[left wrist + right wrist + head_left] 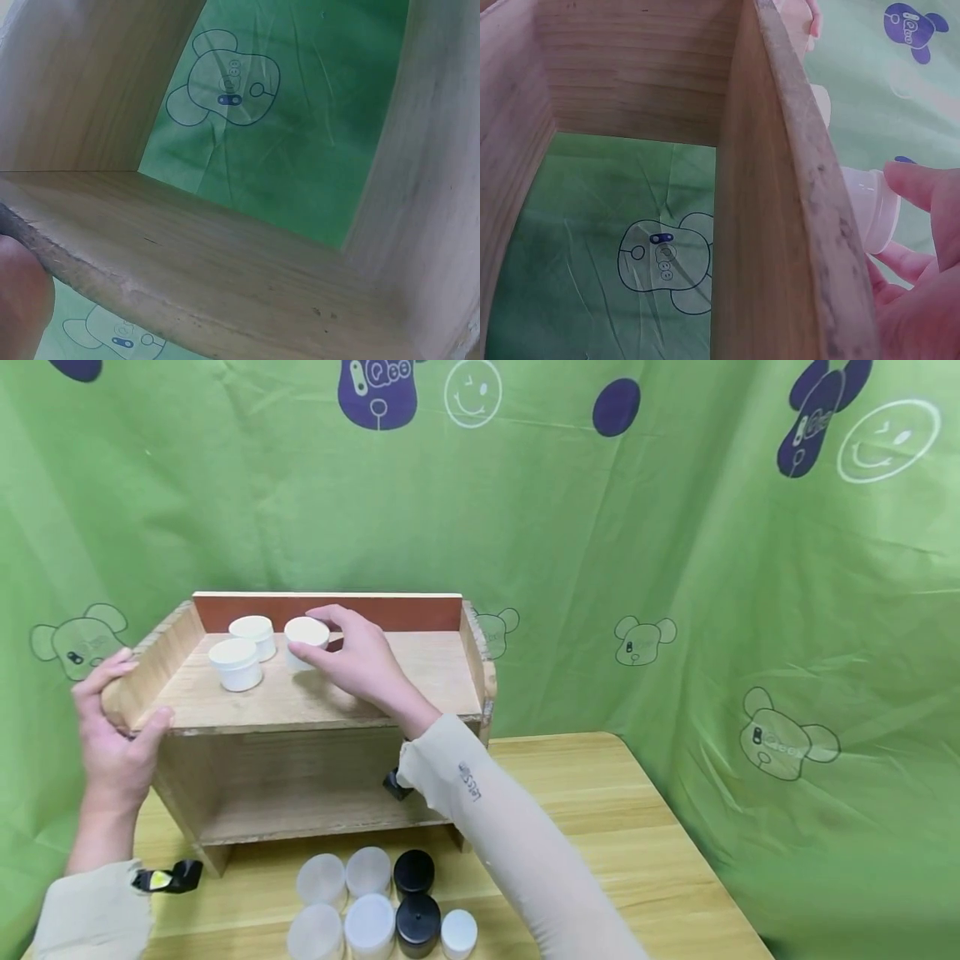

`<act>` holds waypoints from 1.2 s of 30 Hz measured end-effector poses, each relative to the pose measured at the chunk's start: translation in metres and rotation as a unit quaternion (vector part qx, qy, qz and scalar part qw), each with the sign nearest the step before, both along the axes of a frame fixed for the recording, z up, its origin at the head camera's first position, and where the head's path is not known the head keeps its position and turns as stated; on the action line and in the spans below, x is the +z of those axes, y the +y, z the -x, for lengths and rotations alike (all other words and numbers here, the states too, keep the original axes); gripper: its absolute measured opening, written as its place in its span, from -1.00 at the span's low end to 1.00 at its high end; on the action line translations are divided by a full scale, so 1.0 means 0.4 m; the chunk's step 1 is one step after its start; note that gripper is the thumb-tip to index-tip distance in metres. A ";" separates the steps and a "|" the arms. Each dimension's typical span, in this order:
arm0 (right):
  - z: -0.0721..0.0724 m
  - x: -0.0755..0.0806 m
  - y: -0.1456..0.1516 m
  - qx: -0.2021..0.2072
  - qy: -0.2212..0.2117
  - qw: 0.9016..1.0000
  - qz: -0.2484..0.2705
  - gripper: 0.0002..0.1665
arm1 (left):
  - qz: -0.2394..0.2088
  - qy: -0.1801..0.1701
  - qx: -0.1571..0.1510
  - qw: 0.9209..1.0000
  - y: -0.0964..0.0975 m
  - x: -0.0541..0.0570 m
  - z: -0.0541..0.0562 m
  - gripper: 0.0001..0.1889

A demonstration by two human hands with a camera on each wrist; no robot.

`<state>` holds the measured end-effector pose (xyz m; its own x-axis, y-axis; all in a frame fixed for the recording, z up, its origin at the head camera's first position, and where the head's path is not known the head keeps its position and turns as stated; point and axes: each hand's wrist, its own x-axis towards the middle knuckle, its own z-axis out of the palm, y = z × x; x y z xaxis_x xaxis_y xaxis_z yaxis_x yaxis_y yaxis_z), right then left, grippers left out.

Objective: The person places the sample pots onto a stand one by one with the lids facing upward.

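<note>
- My right hand [367, 660] pinches one jar [305, 632], roughly upright, just right of two other jars [237, 668].
- My left hand [116, 756], farther from it, grips the shelf [255, 712] at left.

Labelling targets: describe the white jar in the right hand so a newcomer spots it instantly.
Find the two-level wooden shelf on the table. At its top level, left of centre, are three white jars. The target is the rightmost jar of these, the only one the right hand grips.
</note>
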<state>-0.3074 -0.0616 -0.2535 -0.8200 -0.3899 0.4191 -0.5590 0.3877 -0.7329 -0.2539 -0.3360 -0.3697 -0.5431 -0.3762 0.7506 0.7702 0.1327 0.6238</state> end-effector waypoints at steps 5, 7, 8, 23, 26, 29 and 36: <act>0.015 0.006 -0.027 -0.020 -0.003 1.000 -0.023 -0.41 | -0.013 -0.001 -0.017 1.000 0.002 0.002 0.003 -0.27; 0.022 0.004 -0.036 -0.033 -0.007 0.999 -0.031 -0.40 | -0.017 -0.002 -0.023 1.000 0.002 0.002 0.004 -0.26; 0.026 0.003 -0.040 -0.040 -0.008 0.999 -0.036 -0.40 | -0.019 -0.004 -0.024 1.000 0.002 0.002 0.004 -0.26; 0.059 -0.012 -0.099 -0.112 0.026 0.989 -0.092 -0.36 | -0.029 0.003 -0.044 0.999 -0.003 0.003 0.009 -0.27; 0.063 -0.015 -0.103 -0.114 0.037 0.988 -0.098 -0.36 | -0.027 -0.008 -0.034 0.999 -0.005 0.007 0.007 -0.26; 0.066 -0.018 -0.104 -0.115 0.045 0.988 -0.098 -0.38 | -0.016 -0.018 -0.018 1.000 -0.005 0.011 0.003 -0.26; 0.069 -0.032 -0.110 -0.111 0.036 0.989 -0.093 -0.41 | 0.013 -0.025 0.011 1.000 -0.006 0.003 -0.001 -0.26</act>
